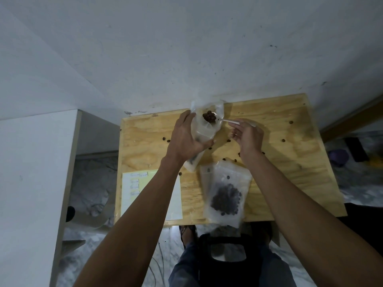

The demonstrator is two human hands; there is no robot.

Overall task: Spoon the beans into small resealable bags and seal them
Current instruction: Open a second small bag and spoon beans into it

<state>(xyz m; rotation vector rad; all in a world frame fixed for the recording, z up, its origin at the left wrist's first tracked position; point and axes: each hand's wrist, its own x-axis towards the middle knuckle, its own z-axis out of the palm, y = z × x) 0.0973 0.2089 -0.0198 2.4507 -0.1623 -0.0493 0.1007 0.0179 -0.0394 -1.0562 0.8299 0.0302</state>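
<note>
My left hand [186, 137] grips a clear resealable bag [204, 129], held up over the plywood table [290, 141] with its mouth open toward the wall. My right hand [247, 135] pinches the handle of a metal spoon [226, 120]. The spoon's bowl carries a heap of dark brown beans [209, 117] right at the bag's mouth. A filled bag of beans [227, 196] lies flat near the table's front edge, on top of other clear bags [205, 177]. Several loose beans [283, 140] are scattered over the tabletop.
A white and yellow sheet of paper [134, 189] with handwriting lies at the table's front left. A white wall [186, 48] stands just behind the table. A white cabinet [31, 172] stands to the left. My legs and a black chair [228, 255] are below the table edge.
</note>
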